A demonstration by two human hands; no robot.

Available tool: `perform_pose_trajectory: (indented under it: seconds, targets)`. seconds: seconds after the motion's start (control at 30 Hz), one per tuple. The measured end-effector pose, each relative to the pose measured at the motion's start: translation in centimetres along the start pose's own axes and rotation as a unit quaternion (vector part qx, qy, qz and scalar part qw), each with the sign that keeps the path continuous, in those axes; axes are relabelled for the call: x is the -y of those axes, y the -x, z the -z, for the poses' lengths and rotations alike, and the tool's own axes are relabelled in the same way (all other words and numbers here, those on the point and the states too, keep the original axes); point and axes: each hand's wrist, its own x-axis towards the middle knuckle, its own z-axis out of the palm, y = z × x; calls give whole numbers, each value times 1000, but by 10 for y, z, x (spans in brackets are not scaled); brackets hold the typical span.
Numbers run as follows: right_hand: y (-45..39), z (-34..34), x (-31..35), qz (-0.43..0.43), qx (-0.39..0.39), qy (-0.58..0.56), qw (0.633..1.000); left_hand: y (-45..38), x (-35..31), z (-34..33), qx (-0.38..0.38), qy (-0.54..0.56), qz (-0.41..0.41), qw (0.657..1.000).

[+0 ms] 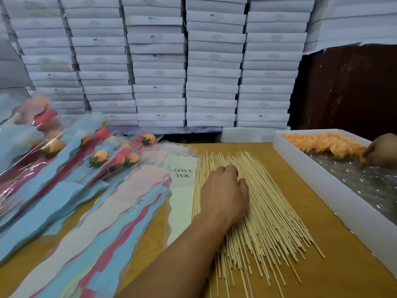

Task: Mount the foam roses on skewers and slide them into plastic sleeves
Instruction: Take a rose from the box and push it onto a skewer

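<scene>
- The wall of stacked white boxes behind the table carries small printed labels; only "SGS" reads, the finer print is too small to make out.
- You are at the start of a new cycle, I judge: fetching one rose and one skewer, nothing mounted yet.
- The white tray on your right holds the orange foam roses at its far end, with bubble wrap nearer you.
- The pile of skewers lies loose mid-table, fanned out.
- The empty sleeves lie just left of the skewers; the top one reads "LOVE YOU". Finished sleeved roses are heaped further left.
- Your left hand rests on the skewers, fingers curled down into them; whether one is pinched, cannot tell.
- Your right hand is at the nearest rose, fingers closing on it.
- Next move, probably: separate a single skewer, bring it and the rose together, and push the point into the rose's base.
</scene>
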Motion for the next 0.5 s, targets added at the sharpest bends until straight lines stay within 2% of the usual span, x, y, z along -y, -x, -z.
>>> perform_pose_trajectory:
  seconds: [0.13, 0.27, 0.37, 0.5]
  targets:
    - [10, -3, 5, 14, -32, -4, 999, -1, 1, -1, -1, -2, -1, 1000]
    - [15, -4, 8, 35, -14, 35, 999, -1, 2, -1, 5, -3, 2, 1000]
    - [21, -1, 7, 40, -40, 62, 996, -2, 3, -1, 7, -3, 9, 1000]
    - [26, -3, 10, 38, -14, 39, 998, -2, 3, 0, 4, -8, 8, 1000]
